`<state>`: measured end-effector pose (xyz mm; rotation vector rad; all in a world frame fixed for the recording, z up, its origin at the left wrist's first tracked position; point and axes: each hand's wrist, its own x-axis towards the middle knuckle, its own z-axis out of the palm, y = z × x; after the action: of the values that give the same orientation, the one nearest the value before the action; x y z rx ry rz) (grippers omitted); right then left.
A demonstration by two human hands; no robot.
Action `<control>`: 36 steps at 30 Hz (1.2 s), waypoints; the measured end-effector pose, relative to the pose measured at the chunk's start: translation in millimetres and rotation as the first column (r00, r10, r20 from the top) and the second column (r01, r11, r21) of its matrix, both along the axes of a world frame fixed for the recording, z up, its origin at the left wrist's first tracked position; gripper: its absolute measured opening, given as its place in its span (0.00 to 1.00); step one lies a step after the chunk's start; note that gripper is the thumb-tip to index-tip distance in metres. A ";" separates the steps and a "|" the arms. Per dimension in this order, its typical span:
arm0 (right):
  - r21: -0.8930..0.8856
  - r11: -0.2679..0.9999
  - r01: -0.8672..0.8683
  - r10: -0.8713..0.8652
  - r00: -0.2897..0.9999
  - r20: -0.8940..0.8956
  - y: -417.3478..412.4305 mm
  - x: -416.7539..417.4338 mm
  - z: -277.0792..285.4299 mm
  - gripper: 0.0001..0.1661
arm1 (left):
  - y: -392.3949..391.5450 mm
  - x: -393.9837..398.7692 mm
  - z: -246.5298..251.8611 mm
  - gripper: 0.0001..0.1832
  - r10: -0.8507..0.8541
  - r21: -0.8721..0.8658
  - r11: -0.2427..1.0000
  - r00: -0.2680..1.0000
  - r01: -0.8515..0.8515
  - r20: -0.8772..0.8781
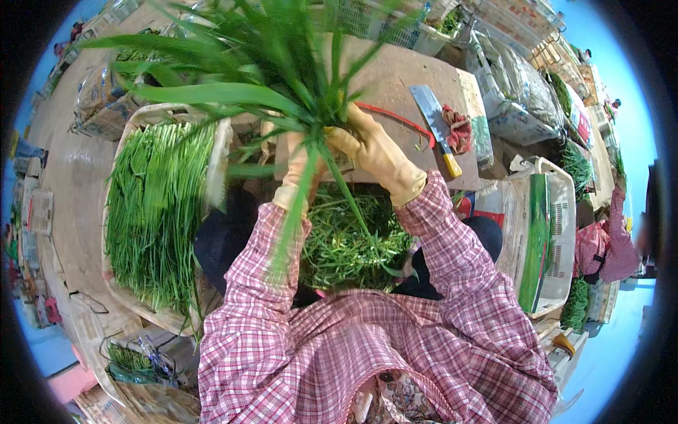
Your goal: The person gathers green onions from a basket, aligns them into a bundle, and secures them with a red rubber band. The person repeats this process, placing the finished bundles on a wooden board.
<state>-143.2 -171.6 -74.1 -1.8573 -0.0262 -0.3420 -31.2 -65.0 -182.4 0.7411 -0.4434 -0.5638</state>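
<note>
My left hand (302,164) and my right hand (371,151), both in cream rubber gloves, hold a bunch of long green leaves (296,100) over the near edge of a board table (371,63). The leaves fan out, blurred, to the upper left; the leaves hide much of my left hand's fingers. On the table, right of my right hand, lie a cleaver (429,114) with a yellow and black handle, a crumpled red cloth (457,127) and a red strap (394,116). Beneath my forearms is a heap of green leaf trimmings (349,244).
A white crate (119,297) at the left holds long green leafy stalks (159,212). Another white crate (564,222) stands at the right. Wrapped crates (516,116) stand beyond the table. A person in red checked clothing (609,244) is at the far right.
</note>
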 end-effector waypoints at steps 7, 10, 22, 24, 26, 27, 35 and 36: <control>-0.093 0.972 0.217 -0.224 0.972 -0.072 -27.2 -38.5 2.9 0.59 | 29.8 -11.5 70.5 0.32 0.277 0.006 0.961 0.957 -0.277 -0.082; 0.072 0.993 0.091 -0.074 0.976 -0.204 9.3 -60.6 -21.8 0.58 | 44.6 -15.3 80.1 0.30 0.247 -0.139 0.949 0.940 -0.284 -0.237; -0.225 0.974 -0.005 -0.032 0.986 -0.162 -8.1 -67.4 33.1 0.64 | 65.6 -56.3 112.9 0.33 0.046 -0.061 0.996 0.961 -0.065 -0.273; 0.032 0.995 -0.095 0.100 0.963 -0.251 5.6 -61.1 16.0 0.65 | 51.1 -54.8 107.2 0.36 -0.049 -0.115 0.993 0.968 0.021 -0.246; 0.284 0.957 -0.056 0.137 0.952 -0.273 27.2 -63.6 5.5 0.65 | 43.2 -52.4 111.0 0.36 -0.104 -0.163 0.984 0.966 0.066 -0.236; 0.349 0.937 0.026 0.083 0.952 -0.293 34.9 -66.5 -1.5 0.64 | 36.2 -50.7 106.5 0.34 -0.213 -0.190 0.967 0.947 0.169 -0.240; 0.642 0.677 0.360 -0.142 0.920 -0.366 -13.1 -93.7 2.4 0.23 | -41.9 -45.3 115.5 0.36 -0.557 -0.065 0.830 0.813 0.554 -0.170; 0.668 0.651 0.360 -0.168 0.927 -0.336 -28.8 -99.4 4.4 0.22 | -49.3 -45.2 113.8 0.37 -0.586 -0.075 0.810 0.797 0.582 -0.147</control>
<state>-242.6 -200.4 -69.7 -1.0813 0.5028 -0.2657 -76.4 -114.3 -68.6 0.5156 -0.5277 -1.1951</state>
